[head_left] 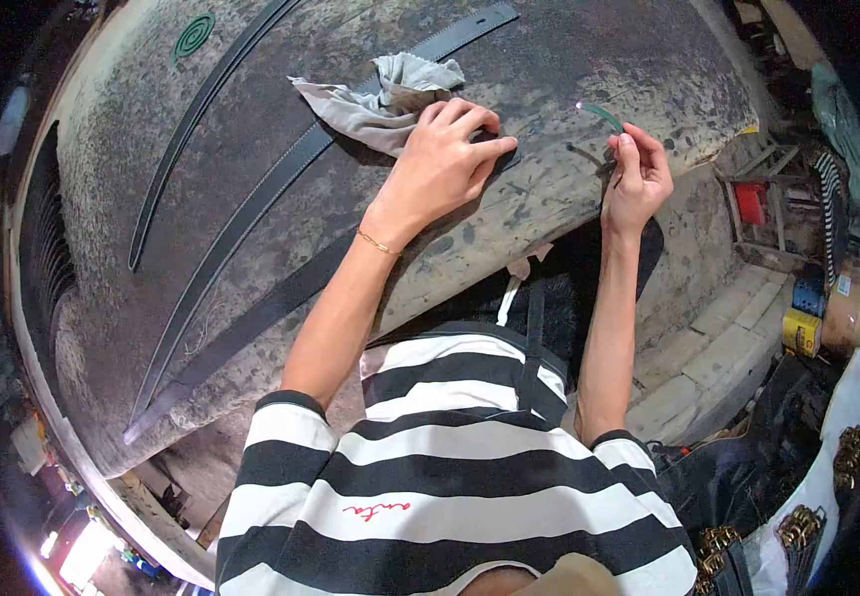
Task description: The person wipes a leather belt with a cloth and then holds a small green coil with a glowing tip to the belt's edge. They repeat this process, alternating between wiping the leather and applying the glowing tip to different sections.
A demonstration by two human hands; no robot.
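Observation:
Between the thumb and fingers of my right hand (639,179) is a short curved piece of green mosquito coil (604,115), its far tip glowing pinkish white. My left hand (445,164) is closed at the end of a dark leather belt (281,293), which runs under my forearm; the fingers partly hide the grip. Against its knuckles lies a crumpled grey cloth (360,109), draped over a second belt (271,189) with pale edge stitching. Farther left, another dark strap (192,129) curves along the worktop. A green spiral mosquito coil (194,36) lies at the far left.
The stained worktop (569,60) has a rounded front edge near my body. To the right stand a wooden stool frame (773,204) with something red in it, a yellow box (800,332) and a cardboard box (845,303). Bunches of metal buckles (718,551) sit at lower right.

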